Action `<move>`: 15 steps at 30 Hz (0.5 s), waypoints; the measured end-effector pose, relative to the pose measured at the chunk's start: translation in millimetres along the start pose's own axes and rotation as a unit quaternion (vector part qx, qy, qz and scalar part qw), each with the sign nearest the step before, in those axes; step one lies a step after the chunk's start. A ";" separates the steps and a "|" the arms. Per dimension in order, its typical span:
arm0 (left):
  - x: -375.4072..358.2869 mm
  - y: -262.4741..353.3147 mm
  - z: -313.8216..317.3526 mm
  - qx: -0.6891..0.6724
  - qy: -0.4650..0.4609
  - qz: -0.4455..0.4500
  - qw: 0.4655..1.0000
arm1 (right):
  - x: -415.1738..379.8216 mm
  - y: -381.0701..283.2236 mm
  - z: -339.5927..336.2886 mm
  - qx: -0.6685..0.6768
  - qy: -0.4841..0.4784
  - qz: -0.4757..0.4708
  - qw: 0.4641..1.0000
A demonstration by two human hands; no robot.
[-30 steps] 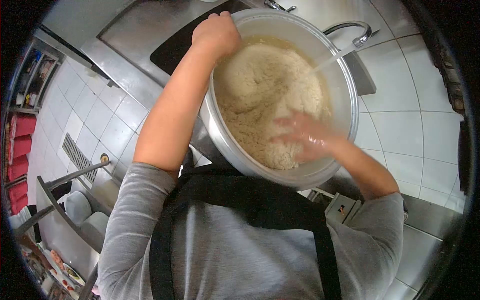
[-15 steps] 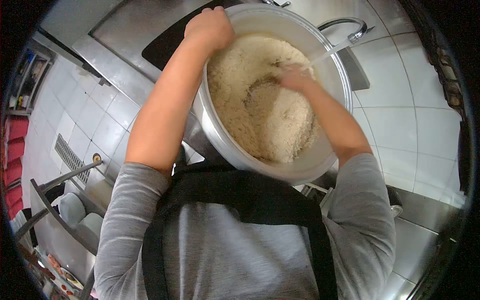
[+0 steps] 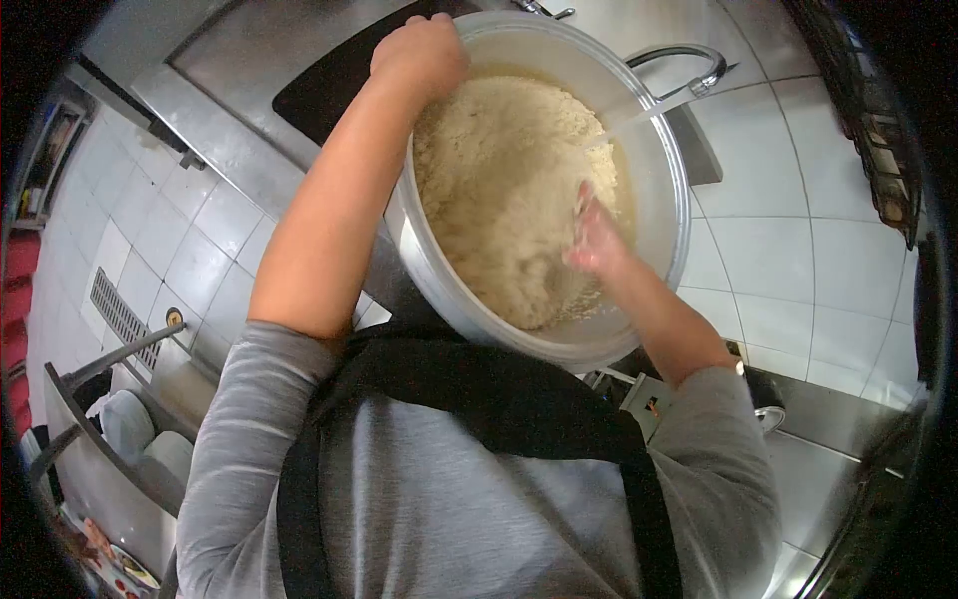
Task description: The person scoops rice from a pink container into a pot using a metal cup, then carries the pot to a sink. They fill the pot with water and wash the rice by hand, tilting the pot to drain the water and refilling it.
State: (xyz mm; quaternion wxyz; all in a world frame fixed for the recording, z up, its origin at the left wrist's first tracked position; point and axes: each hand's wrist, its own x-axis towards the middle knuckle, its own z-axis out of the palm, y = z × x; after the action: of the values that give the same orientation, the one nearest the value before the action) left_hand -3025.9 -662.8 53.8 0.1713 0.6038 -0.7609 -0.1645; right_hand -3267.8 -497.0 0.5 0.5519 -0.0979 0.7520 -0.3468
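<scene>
A large round pale tub (image 3: pixel 654 250) stands tilted in front of me, filled with wet rice (image 3: pixel 519 150) and cloudy water. My left hand (image 3: pixel 423 55) is closed over the tub's far left rim. Inside the tub, on the right side, my right hand (image 3: pixel 599 238) is just over the rice, its fingers apart and slightly blurred, with nothing visible held in it. The rice beside it is smeared by motion. A stream of water from the curved faucet (image 3: pixel 711 78) falls into the tub past its right rim.
Behind the tub lies a black mat or board (image 3: pixel 324 95) on the steel counter (image 3: pixel 225 130). White wall tiles (image 3: pixel 763 250) rise on the right. At lower left are a metal rack (image 3: pixel 120 354) with white containers and a floor drain (image 3: pixel 125 314).
My right hand has moved toward me across the rice, and its fingers now show above the surface. The rice has shifted and swirls. My left hand stays on the rim.
</scene>
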 end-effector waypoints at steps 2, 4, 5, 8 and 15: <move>-1.4 2.2 -4.0 0.006 -0.012 -0.008 1.000 | 21.0 -22.8 4.2 0.038 0.014 -0.097 0.994; -2.2 3.2 -5.2 0.009 -0.017 -0.009 1.000 | 41.8 -49.0 -10.3 -0.078 0.004 -0.235 0.969; -1.9 2.5 -4.0 0.009 -0.014 -0.007 1.000 | 50.0 -65.6 -13.8 -0.186 0.023 -0.314 0.931; -0.2 1.2 -0.1 0.008 -0.006 -0.009 1.000 | 150.7 -94.3 -5.7 -0.425 0.155 -0.394 0.800; 1.9 -1.2 -2.4 0.002 -0.019 -0.010 1.000 | 15.3 -69.5 100.4 -0.678 -0.139 -0.402 0.600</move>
State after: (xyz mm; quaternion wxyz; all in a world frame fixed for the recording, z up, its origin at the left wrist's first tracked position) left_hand -3024.2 -665.0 55.5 0.1539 0.6083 -0.7585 -0.1760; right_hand -3199.7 -598.1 17.5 0.2297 -0.7834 0.5700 0.0932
